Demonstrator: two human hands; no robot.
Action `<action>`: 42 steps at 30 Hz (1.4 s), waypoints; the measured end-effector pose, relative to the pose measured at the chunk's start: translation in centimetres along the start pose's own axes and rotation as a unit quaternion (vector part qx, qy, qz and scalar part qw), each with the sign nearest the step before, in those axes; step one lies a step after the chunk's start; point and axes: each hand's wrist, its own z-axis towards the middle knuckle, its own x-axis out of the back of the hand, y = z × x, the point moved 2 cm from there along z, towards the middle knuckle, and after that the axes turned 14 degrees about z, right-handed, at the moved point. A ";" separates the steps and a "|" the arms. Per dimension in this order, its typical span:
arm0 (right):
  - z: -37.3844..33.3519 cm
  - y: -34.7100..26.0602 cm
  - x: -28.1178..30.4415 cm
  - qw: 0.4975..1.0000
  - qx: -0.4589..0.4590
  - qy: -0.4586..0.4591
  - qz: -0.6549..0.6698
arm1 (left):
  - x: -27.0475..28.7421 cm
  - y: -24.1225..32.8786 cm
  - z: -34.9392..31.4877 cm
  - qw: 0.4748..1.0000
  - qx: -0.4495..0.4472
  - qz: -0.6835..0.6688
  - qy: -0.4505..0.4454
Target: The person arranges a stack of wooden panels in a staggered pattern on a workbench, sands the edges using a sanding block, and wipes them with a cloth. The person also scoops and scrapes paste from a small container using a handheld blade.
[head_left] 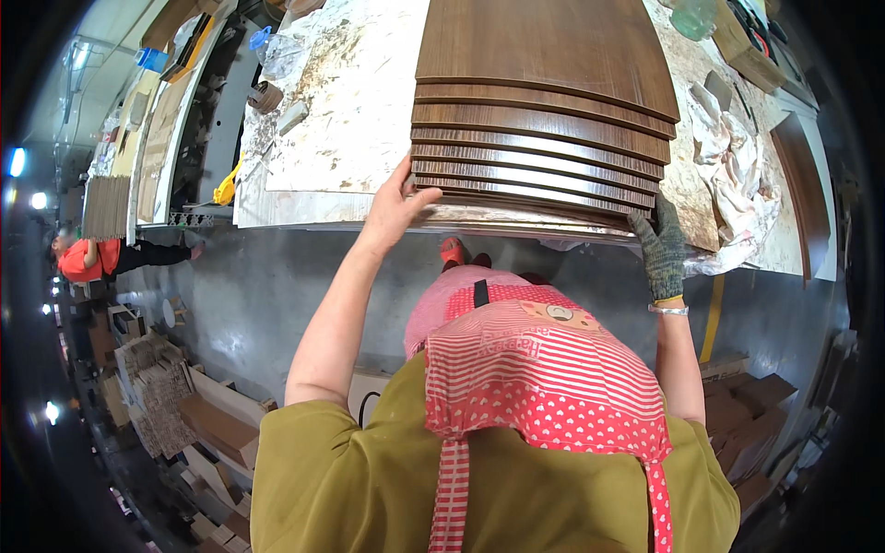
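A stepped stack of several dark brown, wood-grained panels (pixel 544 46) lies on the worktable, its near edges staggered toward me. My bare left hand (pixel 396 207) is at the stack's near left corner, with the fingers along the side and the thumb across the front edge. At the near right corner is my right hand (pixel 662 244) in a grey knitted glove, its thumb at the front and its fingers up the side. Between them the two hands hold the stack by its corners. The undersides of the lowest panels are hidden.
The worktable (pixel 323 157) has a stained pale top. A crumpled white cloth (pixel 724 147) and a loose brown panel (pixel 800 189) lie to the right. A yellow-handled tool (pixel 227 187) hangs near the left edge. Far left, a person in red (pixel 78 261) stands beside another bench.
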 end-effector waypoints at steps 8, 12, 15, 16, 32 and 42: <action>0.1 -0.8 -0.6 0.999 0.006 0.037 -0.008 | -0.6 -1.1 0.6 0.996 0.071 0.049 0.008; 0.6 -1.7 -0.8 0.996 0.058 0.015 -0.065 | -0.4 -1.4 1.1 0.996 0.006 0.085 0.007; 0.3 -2.1 -0.9 0.972 0.164 0.012 -0.168 | -0.4 -1.3 0.7 0.992 -0.051 0.112 -0.014; 0.2 -1.9 -0.9 0.980 0.136 0.004 -0.142 | -0.5 -1.4 0.4 0.994 -0.029 0.104 -0.020; 1.0 -0.2 -0.5 0.976 0.073 -0.051 -0.200 | -0.8 -1.1 0.3 0.975 0.008 0.220 -0.032; 1.2 -0.9 -1.5 0.971 0.058 -0.035 -0.228 | -1.3 -1.2 0.6 0.962 0.068 0.254 0.069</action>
